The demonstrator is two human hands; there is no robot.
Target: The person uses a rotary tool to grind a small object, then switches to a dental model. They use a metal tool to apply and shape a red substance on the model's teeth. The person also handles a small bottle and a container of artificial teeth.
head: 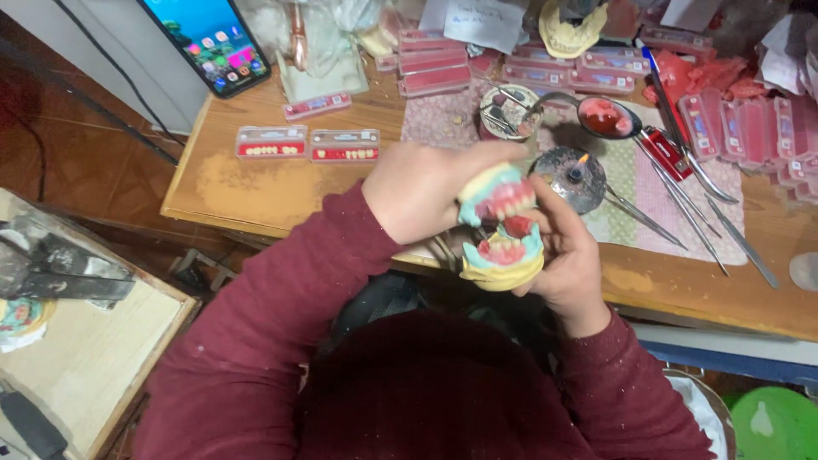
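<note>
A hinged dental model [503, 228] with pink wax gums and white teeth on pale yellow plaster bases is held open in front of my chest. My left hand [422, 192] grips its upper half from the left. My right hand [569, 255] cups the lower half from the right, with the thumb near the teeth. Just behind the model a small metal burner [569, 177] with a lit flame stands on the wooden table [256, 187].
Two clear strips of artificial teeth [308, 143] lie at the table's left. Several metal instruments [682, 196] lie on a patterned cloth at right, beside a ladle of red wax [607, 117]. Pink wax boxes [434, 64] crowd the back. A phone [209, 38] leans at the back left.
</note>
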